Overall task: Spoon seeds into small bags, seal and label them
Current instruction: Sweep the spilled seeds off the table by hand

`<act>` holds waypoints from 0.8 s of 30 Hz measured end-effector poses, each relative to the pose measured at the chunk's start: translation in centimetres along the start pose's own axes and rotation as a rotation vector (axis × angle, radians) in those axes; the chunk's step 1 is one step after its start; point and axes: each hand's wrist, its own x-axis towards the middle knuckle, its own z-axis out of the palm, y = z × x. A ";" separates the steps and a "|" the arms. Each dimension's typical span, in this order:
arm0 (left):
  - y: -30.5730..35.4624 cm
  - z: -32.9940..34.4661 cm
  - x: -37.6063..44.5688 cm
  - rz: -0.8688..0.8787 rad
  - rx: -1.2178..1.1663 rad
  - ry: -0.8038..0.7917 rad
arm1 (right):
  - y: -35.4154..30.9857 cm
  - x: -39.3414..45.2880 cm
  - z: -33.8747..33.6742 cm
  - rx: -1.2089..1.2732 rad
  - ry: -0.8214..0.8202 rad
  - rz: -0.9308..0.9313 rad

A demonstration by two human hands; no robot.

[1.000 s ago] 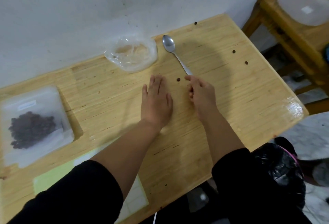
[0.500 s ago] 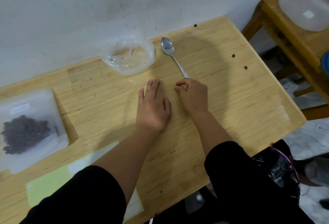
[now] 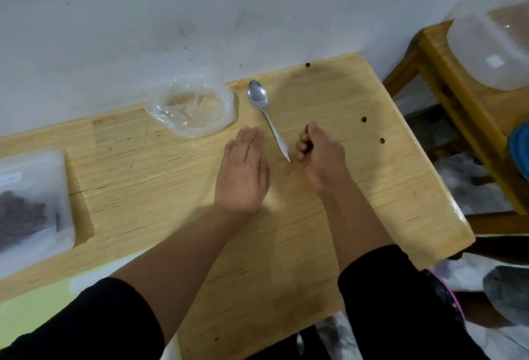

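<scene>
Pale wooden tabletop (image 3: 329, 230) against wall. Left hand (image 3: 243, 176) flat, released. Right hand (image 3: 320, 156) clenched, pinching one dark seed (image 3: 306, 129). Crumpled clear plastic bag (image 3: 194, 110) beside silver metal spoon (image 3: 264, 113). Loose brown seeds (image 3: 364, 119) well right.

Table (image 3: 329, 216): pale grained wood, varnished, glossy at the near right edge. Spoon (image 3: 264, 113): polished metal, reflective bowl. Bag (image 3: 193, 107): thin clear plastic, crinkled, shiny. Pouch (image 3: 31, 199) at left: frosted matt plastic with a white paper label. Wall (image 3: 171, 16): matt, speckled paint
</scene>
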 end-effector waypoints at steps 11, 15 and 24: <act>5.5 7.1 12.5 -0.163 0.096 -0.187 | -6.7 11.9 -1.6 -0.485 0.028 -0.055; 5.3 8.7 13.8 -0.254 0.263 -0.228 | -6.7 14.3 -1.2 -0.778 -0.044 -0.211; 5.3 9.3 13.3 -0.244 0.244 -0.139 | -6.9 17.6 0.0 -0.995 0.016 -0.443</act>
